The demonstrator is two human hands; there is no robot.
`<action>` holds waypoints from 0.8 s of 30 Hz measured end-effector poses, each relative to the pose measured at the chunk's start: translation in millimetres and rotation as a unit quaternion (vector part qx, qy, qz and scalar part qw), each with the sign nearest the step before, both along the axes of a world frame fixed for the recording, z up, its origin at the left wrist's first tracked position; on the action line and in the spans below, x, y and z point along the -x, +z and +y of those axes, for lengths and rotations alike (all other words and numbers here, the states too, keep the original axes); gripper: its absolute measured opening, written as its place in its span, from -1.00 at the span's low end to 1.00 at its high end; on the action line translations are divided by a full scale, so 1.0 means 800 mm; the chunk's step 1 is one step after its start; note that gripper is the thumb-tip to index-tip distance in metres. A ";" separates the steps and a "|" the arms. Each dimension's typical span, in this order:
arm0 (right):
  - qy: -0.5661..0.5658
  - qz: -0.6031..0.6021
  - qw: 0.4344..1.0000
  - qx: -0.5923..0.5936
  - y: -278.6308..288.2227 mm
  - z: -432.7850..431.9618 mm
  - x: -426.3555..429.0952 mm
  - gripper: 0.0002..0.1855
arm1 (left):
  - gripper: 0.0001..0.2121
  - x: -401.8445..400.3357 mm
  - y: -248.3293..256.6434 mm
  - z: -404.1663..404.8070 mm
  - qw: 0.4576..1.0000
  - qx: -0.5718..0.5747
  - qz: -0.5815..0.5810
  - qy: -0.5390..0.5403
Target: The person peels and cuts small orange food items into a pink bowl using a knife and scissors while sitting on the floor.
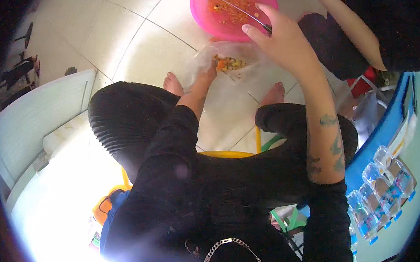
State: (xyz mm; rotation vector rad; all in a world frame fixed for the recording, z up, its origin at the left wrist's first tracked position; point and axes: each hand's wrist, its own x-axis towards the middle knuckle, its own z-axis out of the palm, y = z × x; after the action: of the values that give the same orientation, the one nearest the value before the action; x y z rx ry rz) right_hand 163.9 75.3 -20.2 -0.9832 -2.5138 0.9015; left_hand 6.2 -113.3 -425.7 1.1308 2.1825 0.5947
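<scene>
My left hand grips the left side of a clear plastic bag between my bare feet. Chopped pieces in orange, yellow and white, probably vegetables, lie inside it. My right hand is above the near right rim of a pink plastic basket, thumb and forefinger spread. A long, thin metal utensil with a dark handle runs from this hand across the basket; its exact kind cannot be told. Finely chopped orange food covers the basket's bottom.
Another person's arm and dark-clothed knee are close on the right. Bottles with blue caps stand on a table at the lower right. A pale panel is at left. I sit on a yellow seat over a tiled floor.
</scene>
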 end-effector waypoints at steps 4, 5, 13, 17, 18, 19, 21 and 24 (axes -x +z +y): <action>-0.017 -0.054 0.998 0.003 -0.015 0.011 -0.026 -0.33 | -0.62 -0.024 0.081 0.050 0.980 0.119 -0.030 -0.153; -0.040 -0.089 0.995 0.007 -0.016 0.022 -0.052 -0.33 | -0.56 -0.056 0.135 0.090 0.963 0.155 -0.048 -0.216; -0.046 0.044 0.996 0.057 0.012 0.001 -0.010 -0.34 | -0.74 0.047 0.423 0.115 0.960 0.117 -0.178 -0.184; -0.069 0.082 0.993 0.051 0.000 0.009 -0.007 -0.36 | -0.69 0.056 0.509 0.121 0.957 -0.065 -0.276 -0.057; -0.070 0.117 0.987 0.083 0.008 0.007 -0.001 -0.39 | -0.68 0.060 0.526 0.120 0.945 -0.110 -0.307 -0.019; -0.070 0.152 0.979 0.115 0.017 0.000 0.004 -0.42 | -0.65 0.068 0.529 0.120 0.927 -0.143 -0.345 -0.027; -0.073 0.199 0.963 0.165 0.027 -0.007 0.004 -0.48 | -0.64 0.051 0.547 0.124 0.911 -0.186 -0.367 -0.008; -0.072 0.236 0.945 0.214 0.029 -0.019 0.006 -0.54 | -0.69 0.031 0.555 0.123 0.858 -0.225 -0.460 0.046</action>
State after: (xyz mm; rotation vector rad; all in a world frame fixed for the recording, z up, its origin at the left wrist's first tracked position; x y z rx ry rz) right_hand 158.8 60.2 2.7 -0.9139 -1.8615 1.4717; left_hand -18.6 -15.0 18.3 0.6987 1.2802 1.4023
